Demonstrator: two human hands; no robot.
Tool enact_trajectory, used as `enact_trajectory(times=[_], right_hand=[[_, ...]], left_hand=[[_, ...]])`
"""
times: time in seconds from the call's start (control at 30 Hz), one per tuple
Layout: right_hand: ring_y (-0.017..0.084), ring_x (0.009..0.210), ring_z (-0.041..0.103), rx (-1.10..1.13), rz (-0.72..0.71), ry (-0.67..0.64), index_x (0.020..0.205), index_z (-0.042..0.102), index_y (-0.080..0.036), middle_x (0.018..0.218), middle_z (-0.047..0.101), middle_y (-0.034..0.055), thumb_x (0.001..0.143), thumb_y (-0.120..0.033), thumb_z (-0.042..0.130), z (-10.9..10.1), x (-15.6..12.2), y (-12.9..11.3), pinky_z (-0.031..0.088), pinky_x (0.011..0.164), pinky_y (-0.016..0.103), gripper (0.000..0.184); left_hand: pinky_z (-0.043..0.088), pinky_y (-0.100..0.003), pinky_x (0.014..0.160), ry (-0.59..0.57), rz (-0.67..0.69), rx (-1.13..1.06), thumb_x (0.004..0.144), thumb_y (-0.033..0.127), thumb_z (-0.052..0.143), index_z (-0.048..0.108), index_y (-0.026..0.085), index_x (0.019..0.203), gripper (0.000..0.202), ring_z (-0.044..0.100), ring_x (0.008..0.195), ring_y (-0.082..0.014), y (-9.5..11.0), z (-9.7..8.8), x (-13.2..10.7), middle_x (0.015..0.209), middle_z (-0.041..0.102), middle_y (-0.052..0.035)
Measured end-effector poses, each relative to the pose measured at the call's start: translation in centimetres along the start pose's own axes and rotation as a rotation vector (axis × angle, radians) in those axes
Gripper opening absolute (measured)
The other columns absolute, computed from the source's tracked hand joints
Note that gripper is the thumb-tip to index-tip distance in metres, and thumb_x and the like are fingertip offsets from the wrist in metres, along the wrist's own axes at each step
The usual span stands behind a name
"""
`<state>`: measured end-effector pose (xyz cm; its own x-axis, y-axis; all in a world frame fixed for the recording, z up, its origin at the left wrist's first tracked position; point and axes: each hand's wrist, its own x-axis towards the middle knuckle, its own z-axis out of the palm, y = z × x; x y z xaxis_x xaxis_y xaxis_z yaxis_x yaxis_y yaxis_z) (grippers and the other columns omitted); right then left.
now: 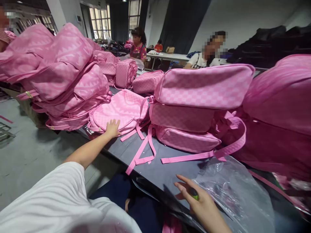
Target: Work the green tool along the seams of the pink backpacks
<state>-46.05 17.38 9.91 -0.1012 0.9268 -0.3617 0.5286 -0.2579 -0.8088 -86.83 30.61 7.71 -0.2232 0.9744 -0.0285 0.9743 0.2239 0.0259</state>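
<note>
My left hand (112, 128) reaches far out and rests with spread fingers on the near edge of a flat pink backpack (121, 111) lying on the dark table (167, 170). My right hand (196, 200) hovers low over the table's near edge, fingers partly curled around a small green and dark object (193, 193) that I cannot name. It sits beside a crinkled clear plastic bag (233, 191). Just beyond, a stack of three pink checkered backpacks (194, 110) stands with loose straps (143, 152) trailing toward me.
A tall heap of pink backpacks (60, 74) fills the table's left end, and another large pink bag (279, 110) crowds the right. More pink bags (125, 72) stand further back. Two people sit at distant tables (167, 56). Grey floor (26, 155) lies to the left.
</note>
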Motion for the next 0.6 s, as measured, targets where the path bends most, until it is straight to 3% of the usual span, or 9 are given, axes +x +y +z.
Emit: enact_trajectory(times=[0.07,0.13,0.23,0.3,0.37,0.47,0.53,0.6], right_hand=[[0.027,0.074,0.074,0.013,-0.012,-0.038,0.127,0.067,-0.017,0.102,0.077,0.0144,0.073,-0.067,0.065,1.4,-1.1,-0.8,0.043,0.039,0.026,0.074],[0.026,0.073,0.074,0.03,-0.034,-0.021,0.126,0.068,-0.019,0.102,0.077,0.0127,0.076,-0.066,0.064,2.4,-2.3,-0.8,0.046,0.041,0.027,0.069],[0.026,0.066,0.073,0.072,-0.034,0.03,0.121,0.07,-0.02,0.095,0.078,0.0109,0.075,-0.066,0.064,4.1,-2.9,0.2,0.047,0.041,0.029,0.065],[0.026,0.065,0.073,0.15,-0.001,-0.024,0.119,0.068,-0.019,0.094,0.077,0.0113,0.075,-0.064,0.065,6.3,-1.9,0.3,0.042,0.039,0.027,0.063],[0.024,0.071,0.075,0.292,0.037,-0.128,0.119,0.063,-0.018,0.1,0.076,0.0129,0.077,-0.056,0.064,10.1,0.0,-0.6,0.037,0.038,0.022,0.056],[0.024,0.079,0.075,0.465,0.079,-0.304,0.114,0.06,-0.017,0.1,0.075,0.0137,0.077,-0.047,0.067,17.5,2.9,-3.3,0.036,0.041,0.018,0.048],[0.025,0.08,0.075,0.502,0.071,-0.374,0.115,0.06,-0.016,0.095,0.075,0.0136,0.077,-0.055,0.066,21.7,3.8,-5.3,0.043,0.044,0.021,0.055],[0.025,0.086,0.074,0.544,-0.01,-0.372,0.125,0.058,-0.017,0.101,0.075,0.0151,0.081,-0.068,0.059,23.7,3.5,-7.0,0.052,0.052,0.026,0.068]], left_hand=[[0.048,-0.052,0.108,-0.035,-0.007,-0.005,0.093,0.039,0.067,0.05,0.014,0.142,0.057,0.056,0.129,-0.0302,-1.0,0.2,-0.2,0.141,0.056,-0.0173],[0.054,-0.047,0.1,-0.056,-0.026,-0.012,0.097,0.04,0.062,0.059,0.015,0.13,0.042,0.064,0.115,-0.0235,-1.3,-0.6,-0.8,0.128,0.063,-0.0111],[0.056,-0.045,0.096,-0.051,-0.041,-0.029,0.096,0.041,0.062,0.063,0.014,0.12,0.036,0.066,0.107,-0.0207,-1.9,-2.7,-2.7,0.118,0.067,-0.0087],[0.055,-0.044,0.095,-0.023,-0.036,-0.046,0.097,0.036,0.06,0.066,0.014,0.116,0.029,0.067,0.106,-0.0219,-2.8,-4.3,-4.8,0.114,0.07,-0.0093],[0.054,-0.039,0.089,0.006,-0.019,-0.067,0.093,0.022,0.056,0.07,0.015,0.109,0.022,0.069,0.106,-0.026,-4.0,-6.3,-7.4,0.109,0.073,-0.0116],[0.048,-0.032,0.075,0.028,0.02,-0.089,0.079,0.01,0.05,0.074,0.019,0.092,0.029,0.071,0.096,-0.0276,-6.3,-10.2,-12.0,0.095,0.076,-0.0104],[0.042,-0.027,0.066,0.026,0.068,-0.146,0.073,0.009,0.048,0.073,0.021,0.082,0.029,0.069,0.081,-0.0218,-7.8,-12.9,-15.3,0.082,0.075,-0.0047],[0.038,-0.023,0.06,0.014,0.165,-0.331,0.075,0.013,0.048,0.072,0.02,0.078,0.025,0.062,0.069,-0.0161,-9.1,-15.2,-18.4,0.073,0.07,0.0002]])
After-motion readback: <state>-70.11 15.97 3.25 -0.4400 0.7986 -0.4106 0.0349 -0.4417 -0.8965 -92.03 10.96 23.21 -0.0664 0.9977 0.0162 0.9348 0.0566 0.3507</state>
